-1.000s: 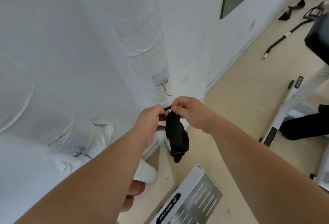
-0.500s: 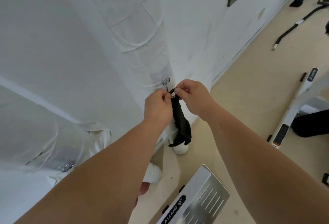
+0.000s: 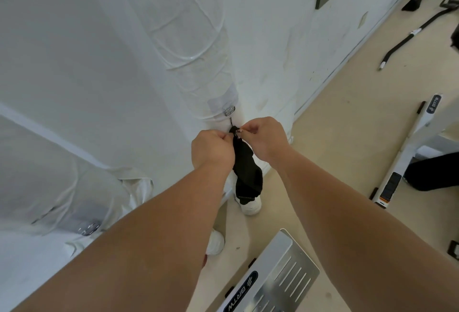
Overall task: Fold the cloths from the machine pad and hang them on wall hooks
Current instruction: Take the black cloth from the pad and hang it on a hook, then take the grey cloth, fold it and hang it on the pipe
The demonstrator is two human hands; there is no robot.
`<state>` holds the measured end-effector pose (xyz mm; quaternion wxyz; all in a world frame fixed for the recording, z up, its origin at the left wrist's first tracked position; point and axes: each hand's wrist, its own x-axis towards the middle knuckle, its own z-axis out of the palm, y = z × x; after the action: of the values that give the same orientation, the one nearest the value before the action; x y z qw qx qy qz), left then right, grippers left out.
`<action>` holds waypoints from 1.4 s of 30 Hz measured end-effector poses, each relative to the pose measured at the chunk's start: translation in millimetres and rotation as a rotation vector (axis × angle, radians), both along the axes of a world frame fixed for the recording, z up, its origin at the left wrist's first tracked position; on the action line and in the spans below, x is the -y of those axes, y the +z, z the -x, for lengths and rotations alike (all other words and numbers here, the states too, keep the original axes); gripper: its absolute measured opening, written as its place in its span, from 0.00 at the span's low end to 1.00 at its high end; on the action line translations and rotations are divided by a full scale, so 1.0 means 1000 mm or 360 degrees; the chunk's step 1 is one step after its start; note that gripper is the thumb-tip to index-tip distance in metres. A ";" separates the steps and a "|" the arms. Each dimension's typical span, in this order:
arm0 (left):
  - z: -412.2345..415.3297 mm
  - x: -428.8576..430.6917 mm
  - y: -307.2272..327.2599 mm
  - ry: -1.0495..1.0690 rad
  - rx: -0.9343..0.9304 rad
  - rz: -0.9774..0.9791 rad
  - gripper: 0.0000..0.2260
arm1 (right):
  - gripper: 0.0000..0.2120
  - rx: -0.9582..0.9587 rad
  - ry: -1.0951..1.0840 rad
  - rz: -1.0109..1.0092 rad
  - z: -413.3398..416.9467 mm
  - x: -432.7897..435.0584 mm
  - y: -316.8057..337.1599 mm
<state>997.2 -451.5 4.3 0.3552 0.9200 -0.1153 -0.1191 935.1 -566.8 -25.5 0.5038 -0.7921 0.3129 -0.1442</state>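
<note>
The left hand (image 3: 212, 149) is curled into a loose fist, its thumb and forefinger pinching the top of a black cloth (image 3: 247, 170). The right hand (image 3: 264, 138) faces it, fingertips pinching the same top edge from the other side, so both hands grip the cloth and nothing else. Both arms are stretched well forward and slightly down from the body, the wrists turned in toward each other, the knuckles close but not quite touching. The cloth hangs from the pinch as a narrow bunched strip, its lower end dangling free above a white shoe (image 3: 250, 206). This looks like the hanging step: the gathered top is held right at what seems to be a thin wire hook (image 3: 231, 121), just under a metal clip (image 3: 229, 110) on the white wrapped pipe (image 3: 198, 46) in the corner of the wall (image 3: 74, 51). Whether the cloth is already over the hook cannot be told, since the fingers hide that spot. The next move probably calls for working a loop or fold over the hook's tip, then loosening both pinches one at a time to test that it holds. Below the arms a ribbed metal footplate (image 3: 278, 277) lies on the beige floor (image 3: 335, 125).
</note>
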 end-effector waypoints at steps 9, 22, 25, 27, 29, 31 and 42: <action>0.008 -0.068 0.050 -0.0158 0.0019 -0.0085 0.11 | 0.19 -0.0438 0.0141 0.0029 0.050 -0.037 0.027; 0.113 -0.252 0.139 -0.0633 0.0014 0.0194 0.07 | 0.15 -0.0300 -0.0162 -0.0009 0.202 -0.235 0.129; 0.143 -0.302 0.138 -0.0733 -0.0029 0.0258 0.06 | 0.15 -0.0319 -0.0276 0.0050 0.246 -0.292 0.140; 0.167 -0.334 0.134 -0.0809 -0.0058 0.0248 0.04 | 0.16 -0.0342 -0.0332 0.0037 0.278 -0.330 0.146; 0.193 -0.360 0.128 -0.0882 -0.0085 0.0240 0.04 | 0.17 -0.0415 -0.0337 0.0054 0.313 -0.365 0.153; 0.219 -0.379 0.125 -0.0947 -0.0107 0.0215 0.05 | 0.18 -0.0521 -0.0317 0.0111 0.349 -0.392 0.154; 0.413 -0.387 0.099 -0.1374 -0.0308 0.0034 0.12 | 0.19 -0.0730 -0.0562 0.0051 0.556 -0.443 0.133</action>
<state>583.9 -64.2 103.3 0.2915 0.7683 -0.4565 -0.3410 378.7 -123.8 107.3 0.3744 -0.7451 0.5495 -0.0517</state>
